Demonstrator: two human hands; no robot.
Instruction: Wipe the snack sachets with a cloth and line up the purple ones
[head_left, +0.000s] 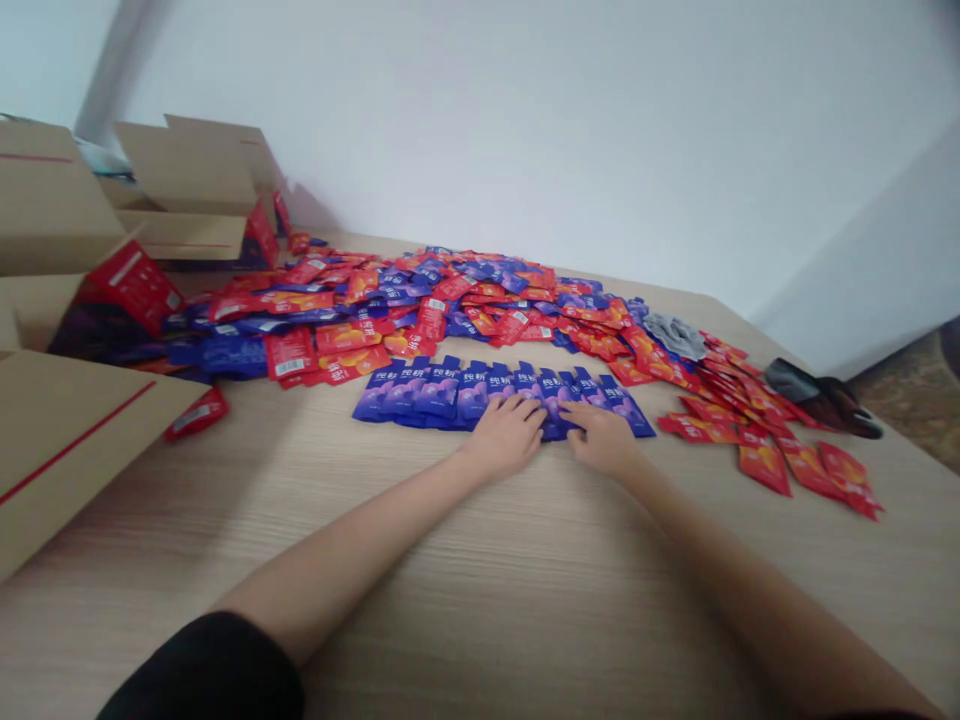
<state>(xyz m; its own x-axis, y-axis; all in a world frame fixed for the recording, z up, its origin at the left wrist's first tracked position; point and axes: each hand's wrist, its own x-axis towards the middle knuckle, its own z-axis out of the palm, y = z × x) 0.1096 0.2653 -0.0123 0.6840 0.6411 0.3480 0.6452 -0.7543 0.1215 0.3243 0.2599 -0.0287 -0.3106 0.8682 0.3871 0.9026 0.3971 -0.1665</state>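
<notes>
Several purple-blue spouted pouches (441, 392) lie overlapping in a row across the table in front of me. My left hand (510, 434) rests on the lower edge of the middle pouches, its fingers stretched out over them. Just to its right, my right hand (606, 438) touches the pouches with its fingertips, index finger extended leftward and thumb apart below it. Neither hand has a pouch lifted off the table. The bottoms of the pouches under my fingers are hidden.
Behind the row spreads a large heap of red and blue pouches (431, 318). Open cardboard boxes (82, 430) stand at the left. Loose red pouches (765, 460), a crumpled grey cloth-like item (676, 336) and a dark glossy object (821, 397) lie at the right. A white wall rises behind.
</notes>
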